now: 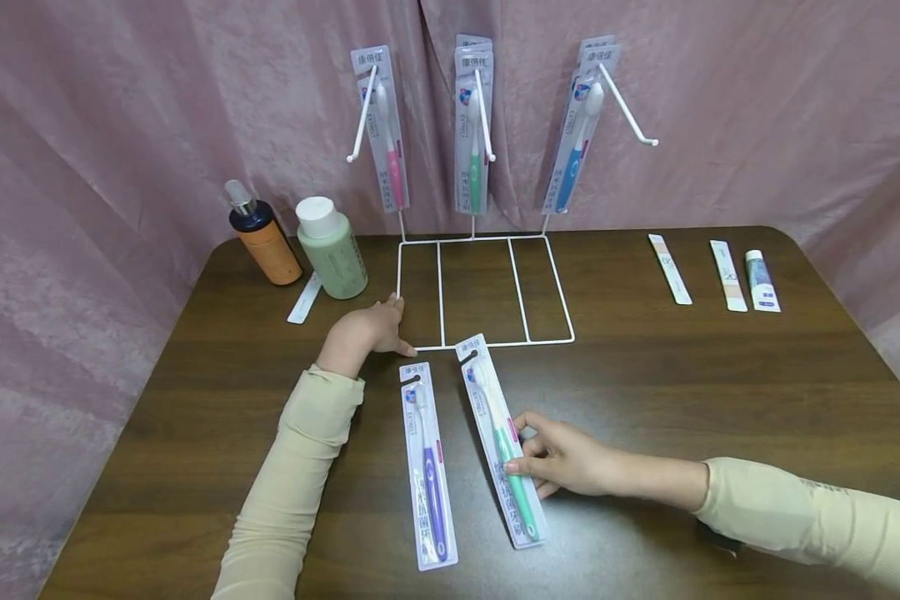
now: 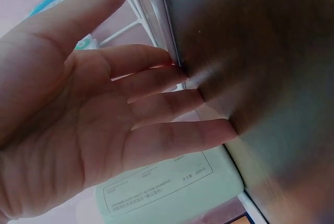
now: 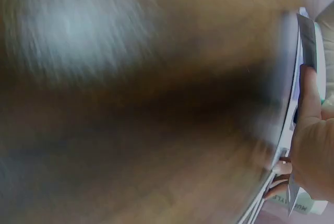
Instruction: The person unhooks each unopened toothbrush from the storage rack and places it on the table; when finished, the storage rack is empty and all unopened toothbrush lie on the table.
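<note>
left hand rests flat on worktop, fingers straight, tips touching front-left corner of white wire rack; holds nothing. left wrist view confirms open palm w/ fingertips against rack wire. green bottle stands just beyond this hand, orange bottle further out to its left. right hand lies on worktop, thumb & fingers pinching edge of green toothbrush pack at mid-length; pack lies flat, top end near rack front edge. purple toothbrush pack lies just beside it, on far side from right hand, approx. parallel, untouched. right wrist view blurred; grip detail unclear there.
</note>
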{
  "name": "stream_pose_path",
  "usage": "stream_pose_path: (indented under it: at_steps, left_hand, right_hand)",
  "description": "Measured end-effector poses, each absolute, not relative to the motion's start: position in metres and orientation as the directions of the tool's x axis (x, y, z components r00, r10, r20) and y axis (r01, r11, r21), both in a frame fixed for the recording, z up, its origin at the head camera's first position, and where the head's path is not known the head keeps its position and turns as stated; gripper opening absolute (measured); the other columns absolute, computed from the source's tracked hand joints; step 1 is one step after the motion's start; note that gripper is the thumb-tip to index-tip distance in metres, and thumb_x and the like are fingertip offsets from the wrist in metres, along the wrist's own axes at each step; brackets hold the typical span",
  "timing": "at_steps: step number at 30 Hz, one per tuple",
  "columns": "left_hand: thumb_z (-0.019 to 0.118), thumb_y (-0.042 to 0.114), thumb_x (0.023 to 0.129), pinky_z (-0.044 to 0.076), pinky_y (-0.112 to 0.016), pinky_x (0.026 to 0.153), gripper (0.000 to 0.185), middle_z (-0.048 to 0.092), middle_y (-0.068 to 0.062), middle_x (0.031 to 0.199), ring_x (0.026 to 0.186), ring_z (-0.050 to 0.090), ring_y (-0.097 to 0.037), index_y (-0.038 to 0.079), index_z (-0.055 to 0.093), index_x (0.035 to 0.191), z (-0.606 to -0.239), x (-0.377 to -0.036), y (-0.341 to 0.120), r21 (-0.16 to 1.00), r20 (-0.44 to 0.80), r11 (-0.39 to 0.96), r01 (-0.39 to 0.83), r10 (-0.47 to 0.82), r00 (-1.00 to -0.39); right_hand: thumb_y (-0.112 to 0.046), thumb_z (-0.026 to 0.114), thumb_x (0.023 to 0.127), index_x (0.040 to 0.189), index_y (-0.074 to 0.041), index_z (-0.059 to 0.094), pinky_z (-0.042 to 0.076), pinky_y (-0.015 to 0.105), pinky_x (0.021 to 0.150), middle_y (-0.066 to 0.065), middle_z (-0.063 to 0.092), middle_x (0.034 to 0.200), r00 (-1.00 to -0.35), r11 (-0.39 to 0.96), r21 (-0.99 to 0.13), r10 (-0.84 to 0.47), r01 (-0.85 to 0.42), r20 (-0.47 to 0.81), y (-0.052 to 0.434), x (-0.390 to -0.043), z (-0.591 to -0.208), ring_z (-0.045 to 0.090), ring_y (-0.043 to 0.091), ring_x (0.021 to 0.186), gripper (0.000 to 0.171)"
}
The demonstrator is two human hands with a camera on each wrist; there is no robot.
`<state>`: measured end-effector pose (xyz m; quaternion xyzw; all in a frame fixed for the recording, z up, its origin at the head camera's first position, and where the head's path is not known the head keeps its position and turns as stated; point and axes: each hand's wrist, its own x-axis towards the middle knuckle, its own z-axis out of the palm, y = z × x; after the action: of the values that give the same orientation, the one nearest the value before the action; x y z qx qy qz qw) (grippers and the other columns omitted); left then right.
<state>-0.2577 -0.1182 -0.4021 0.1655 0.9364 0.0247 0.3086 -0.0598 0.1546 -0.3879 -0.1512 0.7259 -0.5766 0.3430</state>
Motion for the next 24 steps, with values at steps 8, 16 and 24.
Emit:
stream_pose_path:
  at_steps: [8, 16, 24]
  left_hand:
    - [0.062, 0.040, 0.088, 0.014, -0.048, 0.114, 0.095, -0.001, -0.020, 0.155, 0.141, 0.006, -0.039, -0.005, 0.003, 0.147, -0.369, -0.238, -0.109, 0.162, -0.592, 0.953, 0.257, 0.302, -0.747]
    - [0.062, 0.038, 0.089, 0.014, -0.049, 0.113, 0.094, -0.002, -0.021, 0.154, 0.140, 0.006, -0.040, -0.006, 0.003, 0.147, -0.363, -0.232, -0.108, 0.173, -0.582, 0.951, 0.257, 0.309, -0.752]
    - [0.061, 0.039, 0.089, 0.014, -0.049, 0.113, 0.094, -0.002, -0.020, 0.155, 0.141, 0.006, -0.039, -0.006, 0.002, 0.147, -0.363, -0.232, -0.108, 0.165, -0.581, 0.950, 0.264, 0.310, -0.753]
  right_hand:
    - [-0.010, 0.058, 0.092, 0.113, 0.004, 0.041, 0.057, 0.037, 0.063, 0.016, 0.067, 0.085, -0.715, 0.286, -0.923, -0.585, 0.258, -0.382, 0.155, -0.050, -0.395, 0.069, 0.030, 0.074, 0.030]
    - [-0.007, 0.056, 0.092, 0.115, 0.005, 0.043, 0.057, 0.038, 0.062, 0.012, 0.066, 0.082, -0.732, 0.268, -0.912, -0.546, 0.309, -0.408, 0.146, -0.047, -0.401, 0.068, 0.027, 0.070, 0.029]
    - [-0.010, 0.059, 0.091, 0.111, 0.003, 0.046, 0.056, 0.035, 0.058, 0.008, 0.065, 0.075, -0.737, 0.322, -0.899, -0.522, 0.297, -0.430, 0.130, -0.046, -0.402, 0.064, 0.017, 0.064, 0.027]
